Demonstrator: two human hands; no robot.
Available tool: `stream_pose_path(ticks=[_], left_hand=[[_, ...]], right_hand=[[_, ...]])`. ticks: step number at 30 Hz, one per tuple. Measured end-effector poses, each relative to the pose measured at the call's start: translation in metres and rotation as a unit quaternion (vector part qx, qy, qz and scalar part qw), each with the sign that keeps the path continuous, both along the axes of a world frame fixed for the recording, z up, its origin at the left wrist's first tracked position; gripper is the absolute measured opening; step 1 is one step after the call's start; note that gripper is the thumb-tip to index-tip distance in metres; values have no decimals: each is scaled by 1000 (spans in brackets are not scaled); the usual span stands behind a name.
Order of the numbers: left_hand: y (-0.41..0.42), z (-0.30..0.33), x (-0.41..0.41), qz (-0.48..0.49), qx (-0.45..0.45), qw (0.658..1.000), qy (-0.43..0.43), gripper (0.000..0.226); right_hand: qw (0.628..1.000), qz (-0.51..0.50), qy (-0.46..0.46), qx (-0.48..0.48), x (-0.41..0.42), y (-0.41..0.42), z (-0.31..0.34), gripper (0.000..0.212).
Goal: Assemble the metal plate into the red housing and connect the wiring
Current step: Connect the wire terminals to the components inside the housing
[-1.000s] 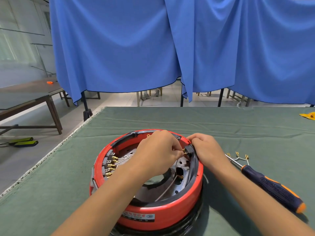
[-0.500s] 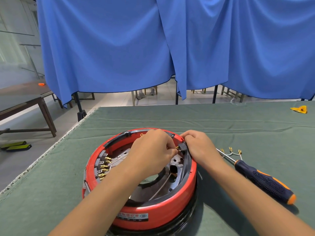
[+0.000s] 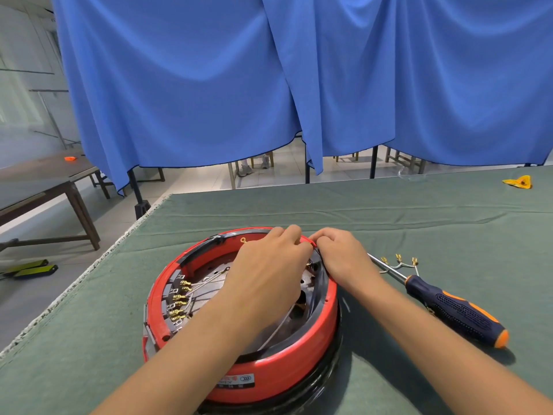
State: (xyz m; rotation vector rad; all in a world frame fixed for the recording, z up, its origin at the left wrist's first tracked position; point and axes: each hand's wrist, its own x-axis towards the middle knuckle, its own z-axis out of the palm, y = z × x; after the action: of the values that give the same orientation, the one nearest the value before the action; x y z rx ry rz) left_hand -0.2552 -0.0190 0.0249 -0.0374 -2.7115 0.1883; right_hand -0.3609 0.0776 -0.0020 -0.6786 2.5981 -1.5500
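Red housing (image 3: 278,372) lies open side up; both hands' fingers (image 3: 321,235) curl at its far rim, grasp unclear.

Both bare forearms rise from the bottom edge of the frame and converge just below its centre. The left hand (image 3: 270,266) lies knuckles-up, its fingers curled downward with the tips hidden. The right hand (image 3: 341,257) sits just beside it, fingers bent inward, fingertips meeting the left hand's.
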Motion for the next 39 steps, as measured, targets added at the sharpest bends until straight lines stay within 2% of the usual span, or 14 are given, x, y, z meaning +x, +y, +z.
stream_pose_path(ticks=[3, 7, 11, 24, 39], left_hand=[[0, -1, -1, -4, -24, 999, -24, 9], [-1, 1, -2, 8, 21, 1000, -18, 6], [1, -1, -4, 20, 17, 999, -39, 7], [-5, -1, 1, 28, 100, 992, -72, 11], [-4, 2, 1, 24, 89, 993, -71, 13]], right_hand=[[1000, 0, 2, 5, 0, -1, 0, 30], [1000, 3, -1, 12, -1, 0, -1, 29], [1000, -3, -3, 19, -1, 0, -2, 29], [1000, 1, -10, 16, -4, -2, -5, 30], [1000, 3, -11, 18, -3, -1, -6, 30]])
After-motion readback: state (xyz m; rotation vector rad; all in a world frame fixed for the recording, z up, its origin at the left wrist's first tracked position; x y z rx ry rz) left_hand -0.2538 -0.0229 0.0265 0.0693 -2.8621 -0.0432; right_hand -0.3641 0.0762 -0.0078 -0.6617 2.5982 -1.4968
